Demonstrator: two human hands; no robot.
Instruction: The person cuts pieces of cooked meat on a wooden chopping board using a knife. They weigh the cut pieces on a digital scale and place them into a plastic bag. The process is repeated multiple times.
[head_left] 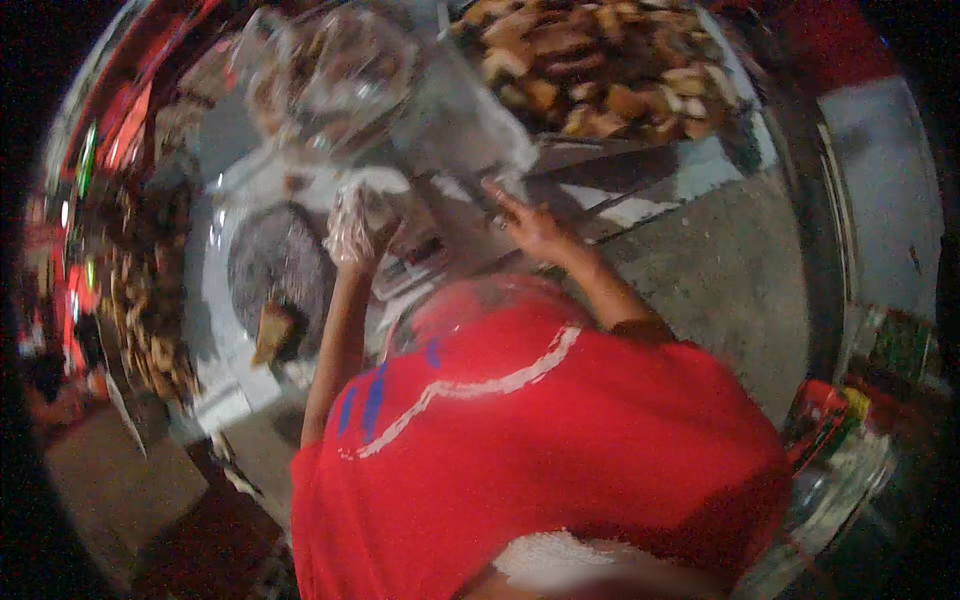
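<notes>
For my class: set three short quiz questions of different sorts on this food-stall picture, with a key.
1. True or false: the person's left hand is wrapped in a thin clear plastic glove or bag.
2. Which lies nearest the right hand? A) the dark round griddle B) the sheet of pale paper C) the grey pavement
3. Fill in: the tray of browned food pieces sits at the ___ right of the picture.

Key: 1 true; 2 B; 3 upper. The picture is blurred, so whether either hand grips anything cannot be told.
</notes>
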